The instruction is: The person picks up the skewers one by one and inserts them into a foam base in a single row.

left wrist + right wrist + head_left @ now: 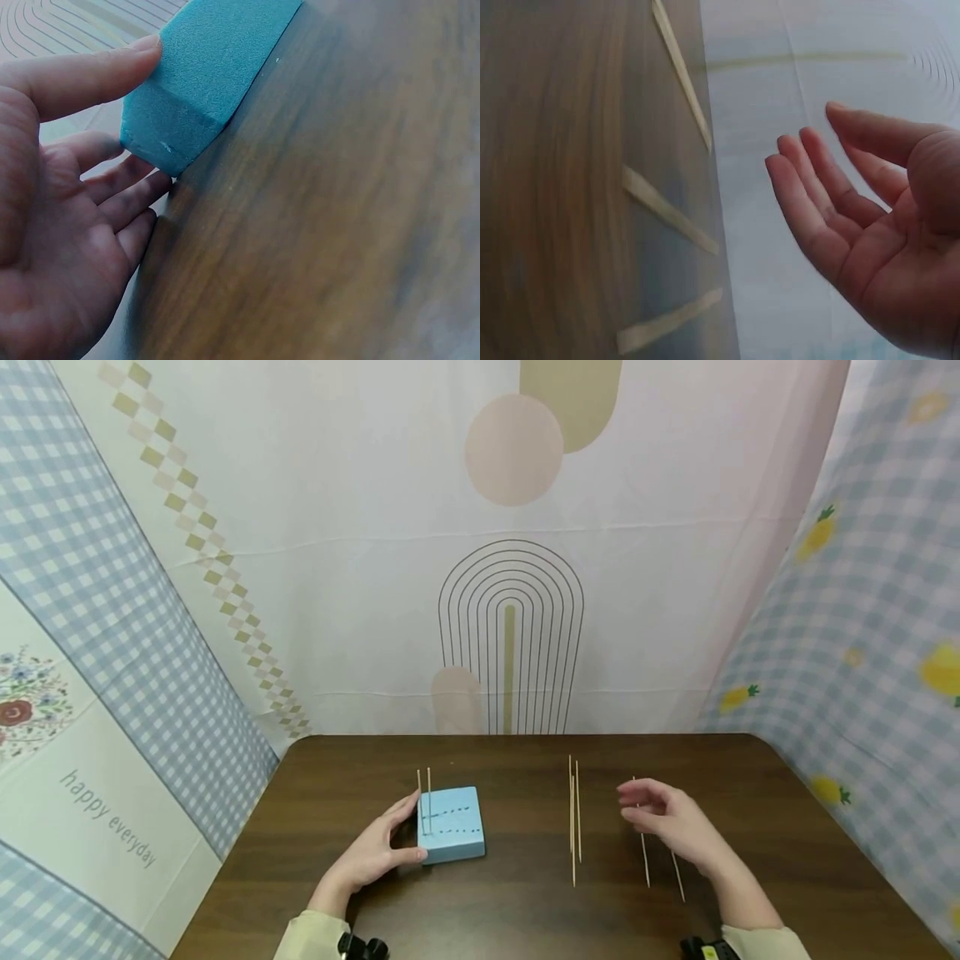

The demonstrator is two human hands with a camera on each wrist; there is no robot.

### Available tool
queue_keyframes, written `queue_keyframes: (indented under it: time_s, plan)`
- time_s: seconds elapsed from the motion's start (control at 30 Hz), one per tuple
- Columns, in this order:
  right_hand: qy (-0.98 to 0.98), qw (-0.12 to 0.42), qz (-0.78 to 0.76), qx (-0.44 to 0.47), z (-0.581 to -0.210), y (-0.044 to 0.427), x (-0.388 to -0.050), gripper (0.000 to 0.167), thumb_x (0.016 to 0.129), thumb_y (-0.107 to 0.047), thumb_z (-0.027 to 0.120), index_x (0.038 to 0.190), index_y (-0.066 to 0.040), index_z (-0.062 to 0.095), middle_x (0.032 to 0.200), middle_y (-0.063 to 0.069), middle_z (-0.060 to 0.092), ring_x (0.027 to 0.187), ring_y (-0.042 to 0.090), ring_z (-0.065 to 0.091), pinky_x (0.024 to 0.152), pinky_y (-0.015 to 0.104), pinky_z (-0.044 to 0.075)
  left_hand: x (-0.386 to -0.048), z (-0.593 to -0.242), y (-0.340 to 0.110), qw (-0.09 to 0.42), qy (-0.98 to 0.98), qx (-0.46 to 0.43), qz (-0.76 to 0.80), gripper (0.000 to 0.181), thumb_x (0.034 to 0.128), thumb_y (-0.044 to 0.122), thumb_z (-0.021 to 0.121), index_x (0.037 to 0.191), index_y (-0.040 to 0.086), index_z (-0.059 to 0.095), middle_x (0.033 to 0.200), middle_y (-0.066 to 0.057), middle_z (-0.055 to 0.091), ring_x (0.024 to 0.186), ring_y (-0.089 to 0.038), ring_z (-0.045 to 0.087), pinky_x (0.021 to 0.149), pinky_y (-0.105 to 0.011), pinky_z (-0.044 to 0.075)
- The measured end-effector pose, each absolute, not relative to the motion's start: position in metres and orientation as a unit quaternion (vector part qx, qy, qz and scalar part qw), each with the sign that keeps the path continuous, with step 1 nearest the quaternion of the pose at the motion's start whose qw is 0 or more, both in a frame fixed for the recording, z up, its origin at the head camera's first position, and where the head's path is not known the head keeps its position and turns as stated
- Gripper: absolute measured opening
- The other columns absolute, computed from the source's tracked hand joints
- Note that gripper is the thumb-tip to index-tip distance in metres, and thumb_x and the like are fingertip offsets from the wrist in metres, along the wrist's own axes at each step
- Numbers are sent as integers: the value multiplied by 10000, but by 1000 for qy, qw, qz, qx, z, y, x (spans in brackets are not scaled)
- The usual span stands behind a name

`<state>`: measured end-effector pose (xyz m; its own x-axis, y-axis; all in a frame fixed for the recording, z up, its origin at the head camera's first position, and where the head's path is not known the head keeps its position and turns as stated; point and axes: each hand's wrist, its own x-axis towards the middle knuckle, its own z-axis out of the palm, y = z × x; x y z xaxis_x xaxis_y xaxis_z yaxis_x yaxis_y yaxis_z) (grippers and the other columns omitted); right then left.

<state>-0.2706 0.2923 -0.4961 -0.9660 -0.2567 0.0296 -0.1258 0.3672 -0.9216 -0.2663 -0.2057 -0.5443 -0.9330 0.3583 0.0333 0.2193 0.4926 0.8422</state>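
A light blue block (pixel 452 827) lies on the table with two thin sticks (pixel 429 802) standing upright near its left edge and rows of dark marks on top. My left hand (pixel 371 853) grips its left side, thumb at the front corner. In the left wrist view, the thumb and fingers of the left hand (pixel 75 187) hold the end of the block (pixel 202 75). Over two loose sticks (pixel 646 860) at the right hovers my right hand (pixel 678 827), fingers slightly bent. Nothing is between the fingers of the right hand (pixel 877 217) in the right wrist view.
Several more thin sticks (pixel 573 827) lie close together on the brown table (pixel 517 910), between the block and my right hand. Behind the table hangs a patterned cloth (pixel 360 610), with checked cloth at both sides.
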Motion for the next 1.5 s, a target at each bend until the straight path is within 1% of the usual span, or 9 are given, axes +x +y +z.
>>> queue_keyframes:
  time_s: [0.13, 0.23, 0.37, 0.43, 0.7, 1.0, 1.17, 1.37, 1.5]
  plan:
    - [838, 64, -534, -91, -503, 319, -269, 450, 1026, -104, 730, 1415, 73, 590, 1297, 276, 667, 1067, 328, 713, 828, 425, 623, -265, -546, -207, 76, 862, 167, 473, 1024, 893, 322, 882, 1692, 60, 298, 1743, -174, 265, 1600, -428, 196, 1220, -685, 200]
    - [844, 72, -527, -76, -508, 333, -269, 459, 1032, -102, 720, 1425, 86, 575, 1320, 287, 659, 1074, 275, 710, 831, 423, 620, -263, -547, -207, 77, 860, 167, 476, 1027, 894, 324, 882, 1692, 55, 294, 1742, -182, 263, 1599, -437, 195, 1218, -690, 198]
    - [851, 82, -516, -48, -512, 345, -269, 453, 1028, -88, 718, 1413, 103, 573, 1325, 283, 661, 1087, 245, 708, 833, 419, 617, -261, -547, -206, 78, 859, 168, 476, 1021, 900, 320, 877, 1689, 45, 291, 1738, -198, 266, 1596, -445, 194, 1213, -693, 207]
    - [855, 87, -509, -41, -513, 349, -270, 454, 1020, -79, 725, 1398, 121, 573, 1310, 291, 663, 1084, 264, 708, 826, 426, 614, -260, -548, -206, 79, 860, 166, 477, 1019, 902, 317, 876, 1689, 45, 290, 1739, -195, 263, 1598, -442, 189, 1215, -689, 206]
    - [869, 111, -483, 2, -517, 354, -272, 505, 961, -68, 789, 1367, 130, 565, 1237, 271, 663, 1051, 296, 697, 807, 462, 611, -260, -548, -206, 81, 861, 163, 475, 1016, 908, 330, 870, 1691, 48, 287, 1738, -198, 264, 1597, -446, 191, 1212, -693, 215]
    - [866, 105, -488, 10, -518, 353, -275, 615, 898, -37, 825, 1386, 156, 503, 1220, 285, 635, 995, 275, 677, 789, 458, 604, -263, -543, -207, 78, 857, 164, 482, 1007, 909, 298, 872, 1695, 65, 288, 1750, -164, 254, 1610, -421, 166, 1226, -680, 195]
    - [868, 114, -483, 22, -520, 351, -275, 672, 881, -37, 839, 1410, 156, 472, 1247, 308, 598, 1027, 288, 658, 788, 448, 606, -263, -542, -206, 77, 856, 173, 482, 1003, 911, 287, 870, 1694, 58, 287, 1750, -170, 251, 1611, -421, 163, 1230, -674, 185]
    - [870, 113, -479, 25, -524, 348, -275, 709, 834, 6, 872, 1399, 163, 473, 1241, 328, 575, 994, 289, 662, 761, 417, 607, -264, -542, -206, 83, 858, 166, 480, 1008, 911, 287, 872, 1697, 66, 281, 1753, -160, 247, 1612, -411, 164, 1231, -668, 194]
    - [877, 105, -469, 23, -526, 348, -276, 721, 809, 22, 891, 1384, 166, 481, 1233, 337, 571, 1032, 335, 656, 751, 405, 609, -264, -541, -206, 79, 857, 168, 481, 1003, 906, 271, 876, 1694, 60, 293, 1746, -174, 260, 1610, -417, 172, 1232, -667, 188]
